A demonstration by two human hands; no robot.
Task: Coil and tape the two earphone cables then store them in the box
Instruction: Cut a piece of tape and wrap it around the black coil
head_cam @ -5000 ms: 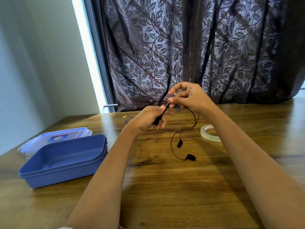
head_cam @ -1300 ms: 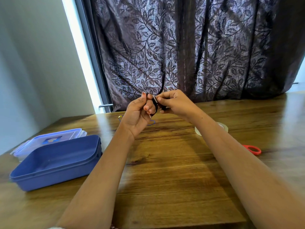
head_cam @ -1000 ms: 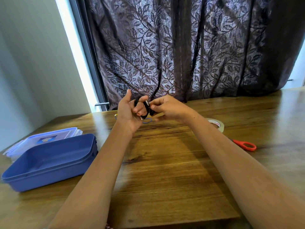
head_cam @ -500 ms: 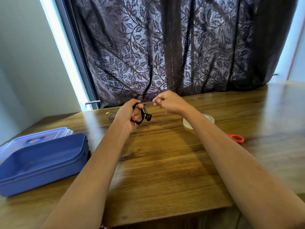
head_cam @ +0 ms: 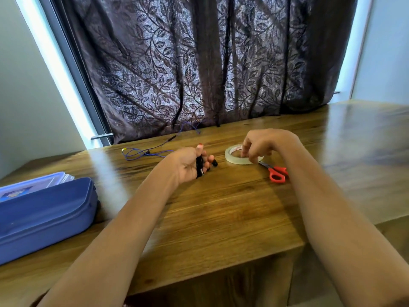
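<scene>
Our left hand (head_cam: 188, 166) now grips the coiled black earphone cable (head_cam: 199, 165) alone, low over the desk (head_cam: 221, 218), since our right hand (head_cam: 263, 144) has moved right to pinch the clear tape roll (head_cam: 240, 160), so we judge taping is next.

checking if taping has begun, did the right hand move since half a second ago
Yes. The right hand left the coiled black earphone cable and went right, down onto the clear tape roll.

Before you: wooden table (head_cam: 221, 207), dark leaf-patterned curtain (head_cam: 199, 63) across a bright window (head_cam: 53, 63), pale walls (head_cam: 22, 107) flanking.
</scene>
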